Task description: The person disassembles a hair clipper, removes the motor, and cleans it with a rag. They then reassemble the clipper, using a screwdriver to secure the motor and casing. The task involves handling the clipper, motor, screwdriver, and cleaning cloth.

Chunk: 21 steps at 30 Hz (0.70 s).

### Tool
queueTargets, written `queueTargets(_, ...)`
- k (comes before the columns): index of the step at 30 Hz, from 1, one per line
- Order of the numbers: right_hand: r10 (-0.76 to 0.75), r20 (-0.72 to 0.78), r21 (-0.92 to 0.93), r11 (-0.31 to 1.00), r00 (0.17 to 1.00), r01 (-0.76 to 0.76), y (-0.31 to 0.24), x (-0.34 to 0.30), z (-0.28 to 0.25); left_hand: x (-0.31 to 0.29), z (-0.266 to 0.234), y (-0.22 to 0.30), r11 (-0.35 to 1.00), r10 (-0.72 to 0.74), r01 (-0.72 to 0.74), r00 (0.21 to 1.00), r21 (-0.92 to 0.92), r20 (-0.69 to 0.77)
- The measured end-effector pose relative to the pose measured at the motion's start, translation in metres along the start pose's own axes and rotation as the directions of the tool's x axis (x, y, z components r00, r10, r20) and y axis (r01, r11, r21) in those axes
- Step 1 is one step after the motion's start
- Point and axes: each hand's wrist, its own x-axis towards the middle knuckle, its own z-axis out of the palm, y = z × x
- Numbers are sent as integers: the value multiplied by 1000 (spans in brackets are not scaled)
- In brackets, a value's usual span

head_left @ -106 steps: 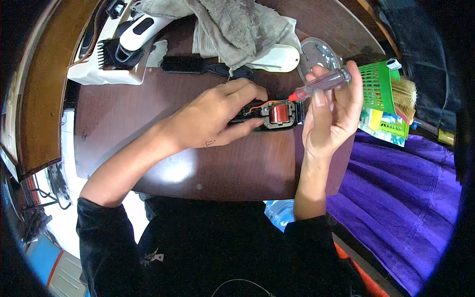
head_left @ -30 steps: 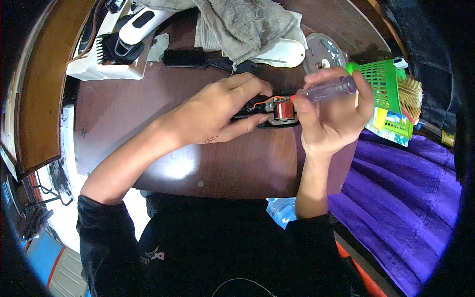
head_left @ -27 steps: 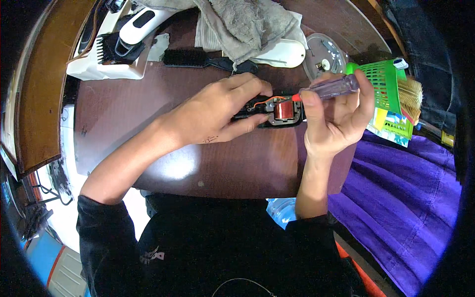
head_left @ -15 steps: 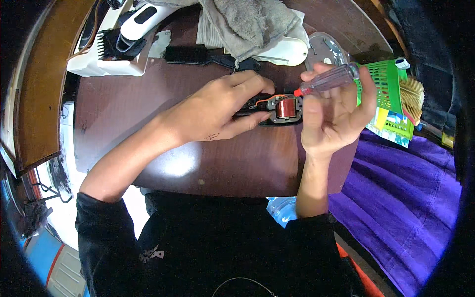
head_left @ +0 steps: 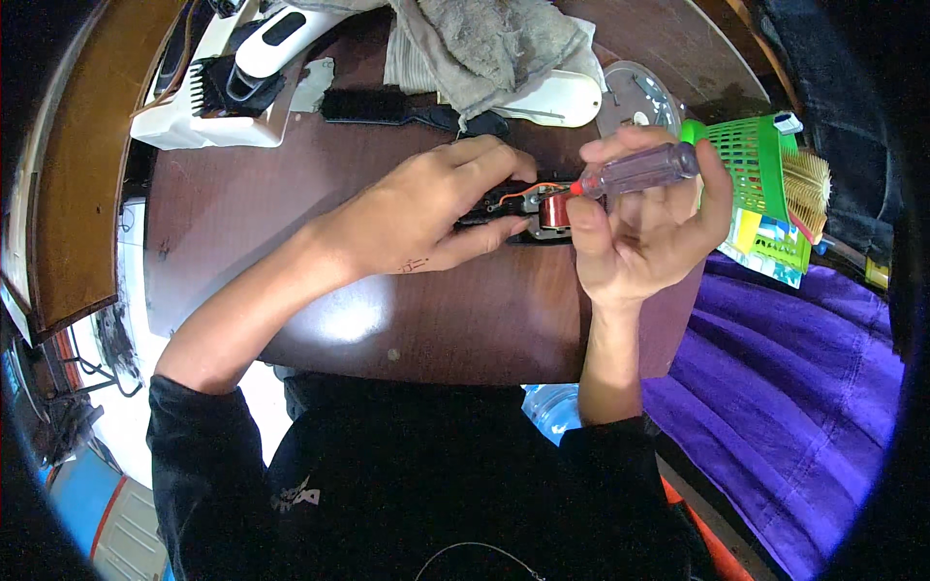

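A white hair clipper rests on a white plastic stand, upper left. Top centre, a grey towel lies near a black brush. Right: a green basket. Lower right: purple cloth. Bottom centre: what may be a water bottle.

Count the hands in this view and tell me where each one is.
2. The left hand is at the open device, fingers and thumb on opposite sides of it; the right hand, to its right, holds a screwdriver. No others show.
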Motion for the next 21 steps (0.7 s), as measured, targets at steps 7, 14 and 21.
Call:
queueTargets(7,-87,-72,-183,980,994,72,0,0,-11,0,0,0,1000,-8,8,1000,18,5)
queueTargets(14,89,-87,-203,974,992,-105,-10,3,-6,1,0,1,1000,-24,24,1000,0,14)
queueTargets(21,3,-13,-193,981,1000,-5,-8,3,-6,1,-1,2,1000,-19,19,1000,0,13)
